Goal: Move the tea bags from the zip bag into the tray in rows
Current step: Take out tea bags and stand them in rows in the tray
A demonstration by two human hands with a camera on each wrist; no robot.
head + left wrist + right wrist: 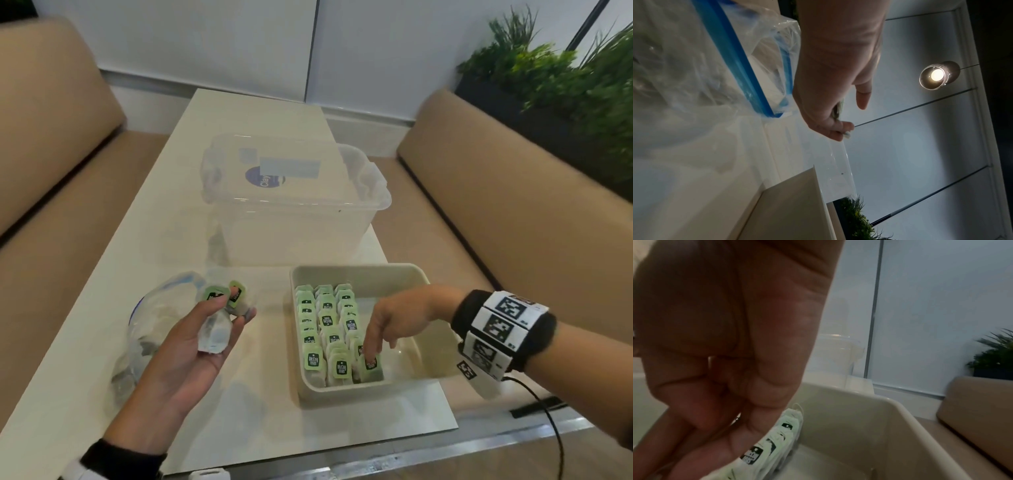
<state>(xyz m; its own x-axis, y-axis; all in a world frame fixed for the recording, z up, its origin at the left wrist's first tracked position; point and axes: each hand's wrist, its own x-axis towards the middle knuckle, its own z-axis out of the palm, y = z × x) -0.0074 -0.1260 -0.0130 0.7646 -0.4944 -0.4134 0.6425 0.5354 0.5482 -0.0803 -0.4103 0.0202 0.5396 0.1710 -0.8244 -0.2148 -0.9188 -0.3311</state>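
Observation:
The beige tray (356, 269) stands on the white table, right of centre, with three rows of green-tagged tea bags (325, 322) along its left side. My right hand (371, 346) reaches down into it and pinches the front tea bag (370, 365) of the right-hand row. The right wrist view shows that hand (715, 451) beside the tagged bags (781, 434) and the tray wall (859, 426). My left hand (233, 308), palm up, grips a small bundle of tea bags (214, 332) above the clear zip bag (150, 318). The bag's blue zip (735, 65) lies next to that hand (838, 126).
A clear lidded plastic box (291, 192) stands just behind the tray. Tan benches (513, 212) flank the table on both sides, and a planter with greenery (565, 78) sits at the back right. The tray's right half is bare. A cable (548, 421) hangs from my right wristband.

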